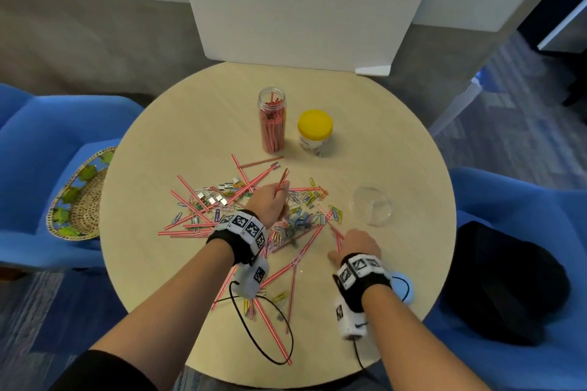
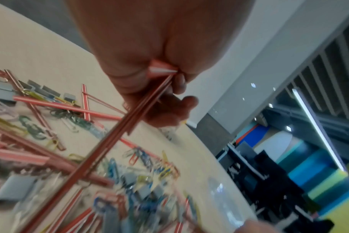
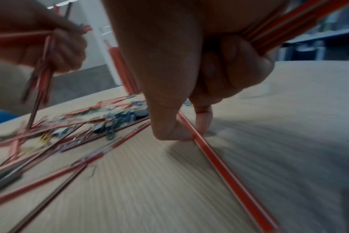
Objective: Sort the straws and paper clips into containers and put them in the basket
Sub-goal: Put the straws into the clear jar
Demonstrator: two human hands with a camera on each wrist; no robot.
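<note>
Red-and-white striped straws (image 1: 203, 203) and coloured paper clips (image 1: 305, 197) lie scattered over the round table (image 1: 197, 124). My left hand (image 1: 270, 203) hovers over the pile and grips a few straws (image 2: 118, 134) that poke out past its fingers. My right hand (image 1: 352, 246) is at the pile's right edge, thumb and forefinger pinching a straw (image 3: 215, 159) against the tabletop, with more straws (image 3: 279, 28) clamped in its curled fingers. A tall clear jar (image 1: 272, 120) full of straws stands open beside a yellow-lidded jar (image 1: 314, 132).
A clear round lid (image 1: 372, 205) lies right of the pile. A woven basket (image 1: 81, 197) sits on the blue chair at left. A dark bag (image 1: 505, 282) rests on the blue chair at right. A light blue disc (image 1: 405, 287) lies by my right wrist.
</note>
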